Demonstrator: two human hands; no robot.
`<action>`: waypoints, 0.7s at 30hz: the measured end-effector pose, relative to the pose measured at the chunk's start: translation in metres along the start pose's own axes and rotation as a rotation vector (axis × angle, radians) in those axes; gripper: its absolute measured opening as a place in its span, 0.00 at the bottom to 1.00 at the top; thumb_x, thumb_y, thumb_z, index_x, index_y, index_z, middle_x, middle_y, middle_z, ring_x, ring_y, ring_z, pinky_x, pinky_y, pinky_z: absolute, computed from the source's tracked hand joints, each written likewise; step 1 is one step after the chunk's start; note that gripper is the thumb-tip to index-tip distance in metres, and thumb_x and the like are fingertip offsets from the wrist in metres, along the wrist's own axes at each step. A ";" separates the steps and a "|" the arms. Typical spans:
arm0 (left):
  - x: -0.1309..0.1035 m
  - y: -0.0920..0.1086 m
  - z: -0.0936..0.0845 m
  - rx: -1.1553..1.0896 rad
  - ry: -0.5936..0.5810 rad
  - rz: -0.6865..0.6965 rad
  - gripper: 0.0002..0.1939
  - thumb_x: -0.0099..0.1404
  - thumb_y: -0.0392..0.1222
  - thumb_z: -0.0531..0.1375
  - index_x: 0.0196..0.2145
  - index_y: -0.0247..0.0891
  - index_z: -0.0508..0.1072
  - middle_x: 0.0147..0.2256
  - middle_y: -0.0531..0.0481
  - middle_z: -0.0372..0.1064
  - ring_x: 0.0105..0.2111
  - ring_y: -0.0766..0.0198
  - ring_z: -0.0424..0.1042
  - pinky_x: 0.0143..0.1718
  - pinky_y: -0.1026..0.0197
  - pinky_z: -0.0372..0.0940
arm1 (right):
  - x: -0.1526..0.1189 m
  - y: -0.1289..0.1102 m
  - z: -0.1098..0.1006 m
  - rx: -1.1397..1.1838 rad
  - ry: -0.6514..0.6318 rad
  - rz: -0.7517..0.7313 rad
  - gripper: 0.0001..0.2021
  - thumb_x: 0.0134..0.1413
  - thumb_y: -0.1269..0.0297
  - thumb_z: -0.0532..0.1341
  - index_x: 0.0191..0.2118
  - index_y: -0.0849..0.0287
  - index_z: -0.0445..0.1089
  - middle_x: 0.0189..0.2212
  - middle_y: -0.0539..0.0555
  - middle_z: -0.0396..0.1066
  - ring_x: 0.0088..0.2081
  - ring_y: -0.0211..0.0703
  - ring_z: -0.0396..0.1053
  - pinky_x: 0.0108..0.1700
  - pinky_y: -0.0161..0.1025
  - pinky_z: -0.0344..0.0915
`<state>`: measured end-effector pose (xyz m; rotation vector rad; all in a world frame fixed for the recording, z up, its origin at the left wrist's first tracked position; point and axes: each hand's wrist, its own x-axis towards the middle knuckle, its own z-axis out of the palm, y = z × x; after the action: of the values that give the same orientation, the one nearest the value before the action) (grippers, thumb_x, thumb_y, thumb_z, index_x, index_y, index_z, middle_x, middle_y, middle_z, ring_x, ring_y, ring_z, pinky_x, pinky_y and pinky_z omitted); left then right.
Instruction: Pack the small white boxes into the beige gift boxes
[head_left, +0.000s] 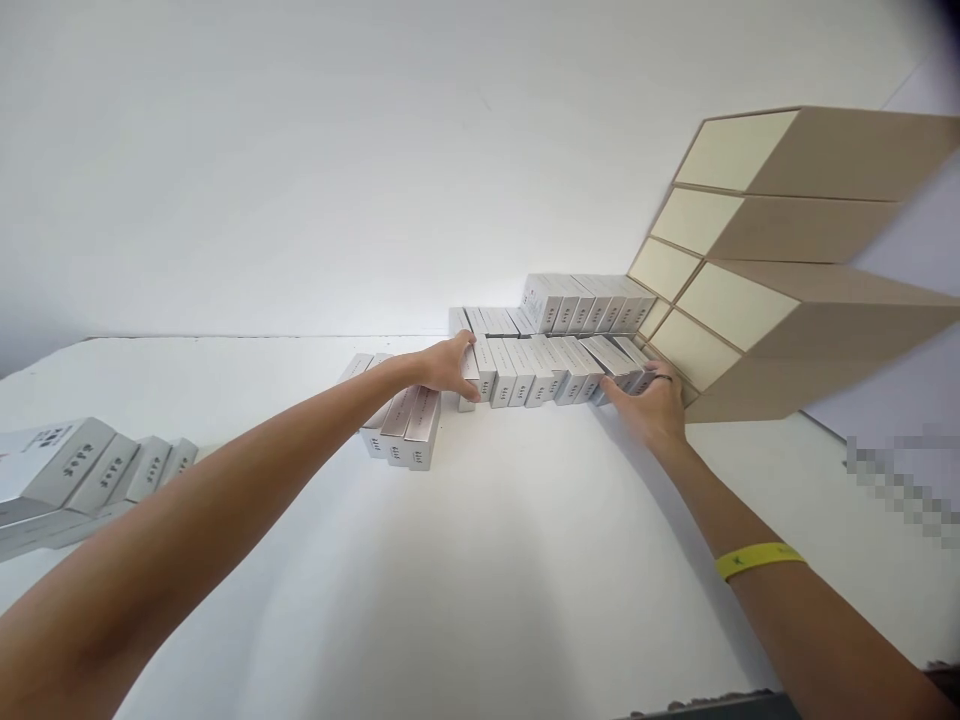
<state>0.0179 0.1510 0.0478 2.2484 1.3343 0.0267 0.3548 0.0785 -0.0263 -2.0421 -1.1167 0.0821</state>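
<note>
A row of narrow white boxes [519, 375] stands side by side against the wall, with small dark print on the front ends. My left hand [448, 365] grips the row's left end, thumb low at the front and fingers over the upper edge. At the other end, my right hand [651, 400] has its thumb and fingers around the last few boxes, some of which lean. Further white boxes [592, 305] are stacked behind the row, higher on the right. Left of my left hand lie several loose boxes [420, 425], partly hidden by my forearm.
Large beige cartons [757, 300] are stacked at the right, touching the end of the rows. Another stack of white boxes [82, 470] sits at the left edge beside my forearm. Everything rests on a white surface [450, 570] that meets a white wall [337, 170].
</note>
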 end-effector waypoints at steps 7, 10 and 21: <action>0.008 0.010 0.009 0.001 0.065 -0.010 0.50 0.57 0.50 0.66 0.67 0.44 0.40 0.54 0.38 0.71 0.51 0.47 0.74 0.46 0.52 0.71 | -0.009 0.002 -0.002 0.055 -0.076 0.012 0.38 0.48 0.44 0.64 0.62 0.55 0.56 0.61 0.67 0.56 0.56 0.64 0.66 0.57 0.58 0.65; 0.008 0.013 0.012 -0.007 0.062 -0.015 0.52 0.54 0.51 0.68 0.66 0.41 0.42 0.53 0.37 0.72 0.50 0.47 0.75 0.45 0.53 0.71 | -0.016 -0.002 -0.003 0.061 -0.153 0.019 0.43 0.46 0.39 0.65 0.64 0.52 0.54 0.65 0.66 0.51 0.58 0.64 0.64 0.57 0.57 0.65; 0.026 0.056 0.046 0.088 0.212 -0.110 0.62 0.42 0.65 0.72 0.65 0.40 0.45 0.70 0.23 0.34 0.58 0.26 0.65 0.46 0.41 0.71 | -0.012 -0.011 0.028 0.015 -0.151 -0.021 0.65 0.33 0.27 0.67 0.69 0.63 0.41 0.69 0.75 0.25 0.67 0.71 0.48 0.62 0.58 0.60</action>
<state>0.0895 0.1314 0.0268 2.2919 1.5969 0.1747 0.3292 0.0901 -0.0416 -2.0371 -1.2261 0.2370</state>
